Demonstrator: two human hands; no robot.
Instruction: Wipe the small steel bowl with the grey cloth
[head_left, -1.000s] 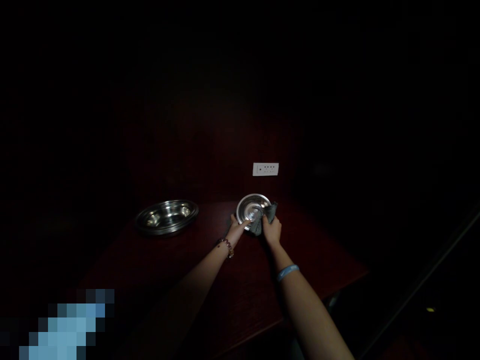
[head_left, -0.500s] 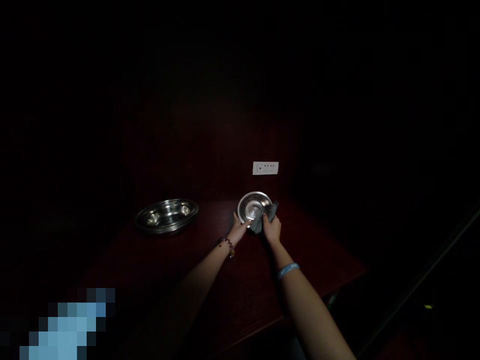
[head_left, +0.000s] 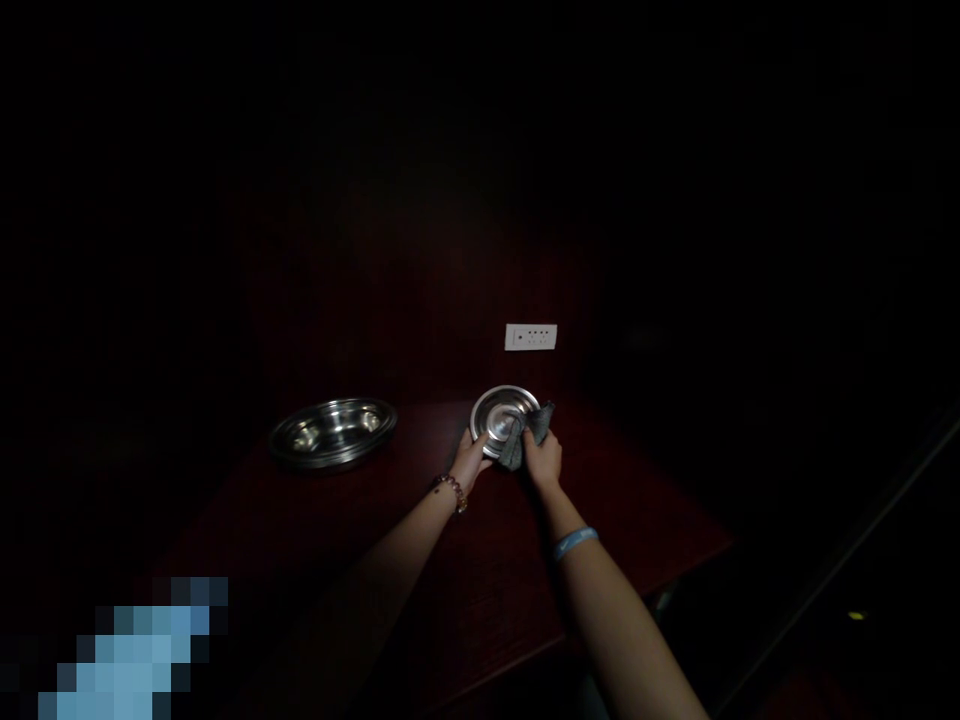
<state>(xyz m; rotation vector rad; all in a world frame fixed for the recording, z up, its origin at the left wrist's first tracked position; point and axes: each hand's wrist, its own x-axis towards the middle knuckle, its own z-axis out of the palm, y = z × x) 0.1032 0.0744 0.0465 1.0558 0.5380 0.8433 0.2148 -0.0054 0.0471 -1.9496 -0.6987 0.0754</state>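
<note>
A shiny round metal bowl (head_left: 487,408) is held up over the dark red table, tilted so its inside faces me. My left hand (head_left: 468,463) grips its lower left rim, thumb on the inner side and fingers beneath. My right hand (head_left: 544,458) is closed on a grey cloth (head_left: 513,447), which lies against the bowl's lower right part and covers some of it. Which fingers touch the rim on that side is hidden by the cloth.
To the left, larger shallow metal basins (head_left: 334,435), seemingly nested, rest on the table (head_left: 480,600). A white socket panel (head_left: 531,337) is on the wall behind the bowl. The table's front edge runs below my right forearm. The surroundings are very dark.
The bowl has shifted slightly left and turned a little. My left thumb now lies further over its inside. The right hand with the cloth has barely moved.
</note>
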